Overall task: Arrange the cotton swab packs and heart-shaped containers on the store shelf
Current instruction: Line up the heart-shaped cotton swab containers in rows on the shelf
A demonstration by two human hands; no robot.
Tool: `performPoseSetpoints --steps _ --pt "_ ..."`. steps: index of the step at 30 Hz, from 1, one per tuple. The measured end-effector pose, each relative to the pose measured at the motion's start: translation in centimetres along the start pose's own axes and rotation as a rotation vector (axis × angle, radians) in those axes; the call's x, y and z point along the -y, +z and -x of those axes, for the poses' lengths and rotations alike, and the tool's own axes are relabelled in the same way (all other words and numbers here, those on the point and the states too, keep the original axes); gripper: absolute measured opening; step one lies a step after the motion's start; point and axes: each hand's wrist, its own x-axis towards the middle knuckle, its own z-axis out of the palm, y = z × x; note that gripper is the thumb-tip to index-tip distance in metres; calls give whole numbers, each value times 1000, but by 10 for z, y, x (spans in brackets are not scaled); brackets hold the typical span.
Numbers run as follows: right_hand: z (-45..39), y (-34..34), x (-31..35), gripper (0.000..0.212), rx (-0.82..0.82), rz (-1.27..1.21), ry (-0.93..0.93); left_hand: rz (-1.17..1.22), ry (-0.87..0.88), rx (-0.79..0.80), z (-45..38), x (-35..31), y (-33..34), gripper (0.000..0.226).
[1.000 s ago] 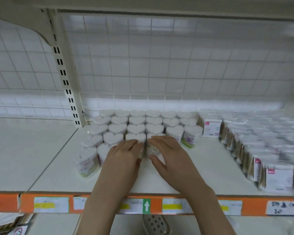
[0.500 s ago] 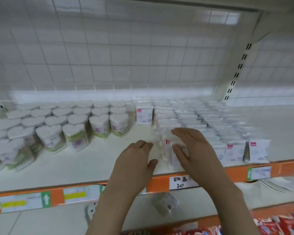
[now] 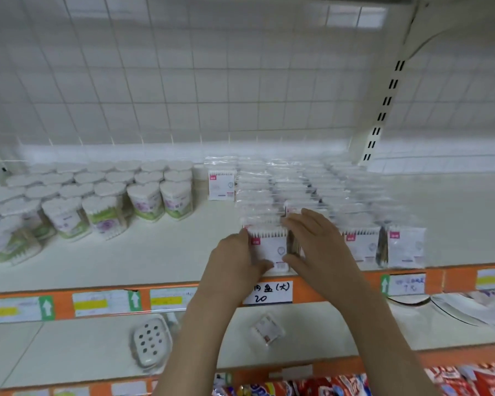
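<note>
Several rows of clear cotton swab packs (image 3: 357, 247) with pink labels stand on the right half of the white shelf (image 3: 143, 258). My left hand (image 3: 235, 261) grips the left side of the front pack (image 3: 267, 248) of the leftmost row, thumb under its front face. My right hand (image 3: 317, 244) holds the same pack's right side, fingers curled over the packs behind it. Heart-shaped containers (image 3: 147, 200) of swabs with white lids stand in rows on the left half, apart from both hands.
An orange shelf edge (image 3: 457, 278) with price labels runs along the front. The lower shelf holds a white soap dish (image 3: 150, 342) and a small wrapped pack (image 3: 267, 328). Red snack bags (image 3: 340, 385) lie below. A slotted upright (image 3: 383, 110) stands at the right.
The view swung right from the heart-shaped containers to the swab packs. Both hands left the containers, moved to the pack rows and now hold the front pack.
</note>
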Motion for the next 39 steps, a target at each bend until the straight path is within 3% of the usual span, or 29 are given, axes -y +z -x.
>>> performPoseSetpoints --steps 12,15,19,23,28,30,33,39 --pt "-6 2 -4 61 27 -60 -38 -105 -71 -26 14 16 2 35" --pt "-7 6 -5 61 15 -42 -46 -68 -34 -46 18 21 3 52" --pt "-7 12 -1 62 -45 -40 -58 -59 -1 -73 18 26 5 57" --pt "-5 10 -4 64 -54 -77 -76 -47 62 -100 17 25 7 83" --pt "8 -15 -30 77 3 -78 -80 -190 267 -179 8 10 1 97" --pt "12 -22 -42 85 76 -52 -63 -256 335 -146 0 3 0 100" --pt "14 -25 -53 90 149 -40 -19 -377 298 -20 -16 -3 3 103" --pt "9 -15 -56 80 138 -20 -48 -465 245 89 -27 -4 7 98"
